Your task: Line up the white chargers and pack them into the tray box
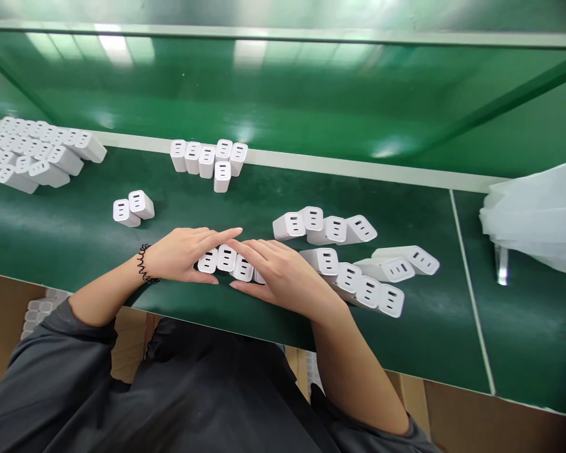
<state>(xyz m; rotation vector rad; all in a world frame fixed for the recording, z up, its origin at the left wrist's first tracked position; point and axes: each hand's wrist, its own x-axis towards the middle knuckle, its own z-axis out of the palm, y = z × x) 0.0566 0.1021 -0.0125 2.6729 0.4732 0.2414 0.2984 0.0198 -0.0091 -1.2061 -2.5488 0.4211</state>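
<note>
A short row of white USB chargers (226,258) stands on the green bench in front of me, with the port faces up. My left hand (178,255) wraps around the row's left end, thumb on the near side and fingers along the far side. From the right, my right hand (283,275) closes on the same row in the same way and covers part of it. The fingertips of both hands meet at the far side. Just beyond my right hand is a loose group of chargers (336,229), some leaning. More chargers (368,290) lie partly behind my right wrist.
A dense cluster of chargers (42,151) occupies the far left. A pair of chargers (126,212) stands nearer, and a small group (206,160) is by the back ledge. White plastic sheeting (538,211) hangs at the right. A pale seam (469,283) crosses the bench (434,340).
</note>
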